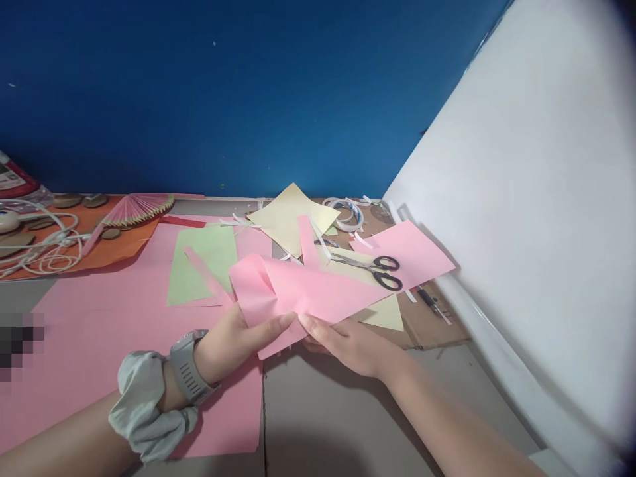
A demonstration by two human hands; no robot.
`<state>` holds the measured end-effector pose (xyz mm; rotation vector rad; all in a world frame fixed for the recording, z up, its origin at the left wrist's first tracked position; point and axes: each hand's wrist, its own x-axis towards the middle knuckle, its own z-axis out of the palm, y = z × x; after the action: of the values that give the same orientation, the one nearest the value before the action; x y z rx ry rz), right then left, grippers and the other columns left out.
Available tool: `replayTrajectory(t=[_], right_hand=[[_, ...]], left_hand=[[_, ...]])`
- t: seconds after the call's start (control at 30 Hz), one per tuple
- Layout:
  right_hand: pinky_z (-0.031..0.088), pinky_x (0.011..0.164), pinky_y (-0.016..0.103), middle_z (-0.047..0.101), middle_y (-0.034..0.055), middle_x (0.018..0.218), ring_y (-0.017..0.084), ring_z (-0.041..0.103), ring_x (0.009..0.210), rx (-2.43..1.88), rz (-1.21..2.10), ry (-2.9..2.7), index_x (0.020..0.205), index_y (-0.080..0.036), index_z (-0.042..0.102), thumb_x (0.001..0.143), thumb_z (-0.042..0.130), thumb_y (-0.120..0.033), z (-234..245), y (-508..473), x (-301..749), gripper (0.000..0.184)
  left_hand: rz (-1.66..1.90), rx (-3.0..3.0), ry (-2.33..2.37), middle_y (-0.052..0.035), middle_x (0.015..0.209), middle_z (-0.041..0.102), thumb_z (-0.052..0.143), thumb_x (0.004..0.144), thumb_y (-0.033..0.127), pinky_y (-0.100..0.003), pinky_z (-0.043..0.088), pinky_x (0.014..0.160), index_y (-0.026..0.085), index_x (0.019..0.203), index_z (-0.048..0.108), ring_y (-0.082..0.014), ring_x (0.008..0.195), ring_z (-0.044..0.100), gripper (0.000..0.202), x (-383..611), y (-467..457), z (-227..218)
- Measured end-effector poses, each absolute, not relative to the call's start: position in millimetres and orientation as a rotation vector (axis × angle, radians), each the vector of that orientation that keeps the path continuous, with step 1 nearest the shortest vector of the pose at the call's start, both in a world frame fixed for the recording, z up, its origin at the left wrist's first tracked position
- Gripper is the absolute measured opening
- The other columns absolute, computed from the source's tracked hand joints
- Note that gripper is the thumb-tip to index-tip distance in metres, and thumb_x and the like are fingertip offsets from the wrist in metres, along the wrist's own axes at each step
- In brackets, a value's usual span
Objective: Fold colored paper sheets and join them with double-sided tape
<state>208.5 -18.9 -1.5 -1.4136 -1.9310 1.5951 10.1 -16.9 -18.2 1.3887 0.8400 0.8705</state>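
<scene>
A creased sheet of pink paper point(318, 291) is held between both hands, its left part curling upward. My left hand point(248, 338) pinches its lower edge, thumb on top and the other fingers hidden beneath. Close beside that thumb, my right hand point(342, 341) grips the same edge, with its thumb on top too. Just beyond the held paper lie scissors point(385, 271) with black handles, blades pointing left. A narrow pink strip point(308, 244) and a pale yellow sheet point(293, 211) are behind it.
Large pink sheets point(149, 344) and a green sheet point(203, 265) spread on the left. A folded paper fan point(139, 209) and white cable point(54, 245) rest on orange paper point(134, 248). Tape rolls point(350, 215), a pen point(432, 305) and cardboard point(437, 331) lie right. Walls stand behind and right.
</scene>
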Motion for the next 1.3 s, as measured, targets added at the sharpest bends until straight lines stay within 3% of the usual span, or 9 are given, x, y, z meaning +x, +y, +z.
replayTrajectory(t=[0.23,0.53,0.7,1.03,1.17,1.3], right_hand=[[0.046,0.086,0.038,0.067,0.0015,0.091,0.022,0.062,0.09,-1.416,1.702,-1.877,0.093,-0.026,0.065,0.088,0.032,-0.06,-2.5,-18.1,208.1,0.048],[0.046,0.079,0.038,0.064,0.0009,0.08,0.023,0.06,0.081,-1.478,1.607,-2.005,0.083,-0.025,0.062,0.087,0.029,-0.063,0.2,-17.0,207.2,0.05],[0.045,0.082,0.038,0.066,0.0009,0.087,0.024,0.06,0.088,-1.475,1.575,-1.976,0.087,-0.026,0.062,0.087,0.032,-0.061,-0.2,-16.5,206.2,0.046],[0.046,0.08,0.036,0.066,0.0012,0.079,0.023,0.061,0.083,-1.465,1.592,-1.924,0.085,-0.025,0.064,0.087,0.033,-0.06,-3.0,-19.5,208.0,0.047],[0.045,0.073,0.033,0.063,0.0022,0.077,0.022,0.058,0.08,-1.452,1.589,-1.927,0.081,-0.024,0.062,0.087,0.033,-0.061,-5.6,-19.6,209.3,0.048],[0.041,0.062,0.028,0.052,-0.001,0.064,0.015,0.049,0.062,-1.296,1.574,-2.021,0.069,-0.021,0.053,0.09,0.025,-0.059,-2.2,-14.3,206.4,0.052]], left_hand=[[0.89,1.437,0.874,-0.005,0.118,0.064,0.055,0.086,0.028,-0.034,0.043,0.098,0.018,0.112,0.059,-0.0223,0.112,0.056,0.028,10.2,-18.2,-19.6],[0.949,1.497,0.91,-0.0047,0.119,0.063,0.056,0.086,0.025,-0.034,0.039,0.103,0.018,0.114,0.059,-0.0209,0.114,0.054,0.03,11.9,-15.9,-20.7],[0.966,1.479,0.94,-0.0062,0.118,0.064,0.057,0.085,0.025,-0.036,0.043,0.099,0.016,0.114,0.058,-0.023,0.114,0.054,0.03,11.0,-15.9,-19.5],[0.976,1.438,0.865,-0.0079,0.122,0.062,0.06,0.083,0.023,-0.036,0.043,0.1,0.015,0.115,0.058,-0.024,0.115,0.055,0.033,11.2,-15.8,-19.9],[0.968,1.452,0.88,-0.0079,0.123,0.061,0.059,0.084,0.023,-0.037,0.043,0.099,0.016,0.116,0.058,-0.0245,0.117,0.053,0.033,11.8,-16.0,-19.3],[0.996,1.5,0.95,-0.006,0.119,0.063,0.06,0.083,0.025,-0.034,0.045,0.096,0.017,0.111,0.06,-0.023,0.11,0.057,0.03,8.4,-15.6,-18.3]])
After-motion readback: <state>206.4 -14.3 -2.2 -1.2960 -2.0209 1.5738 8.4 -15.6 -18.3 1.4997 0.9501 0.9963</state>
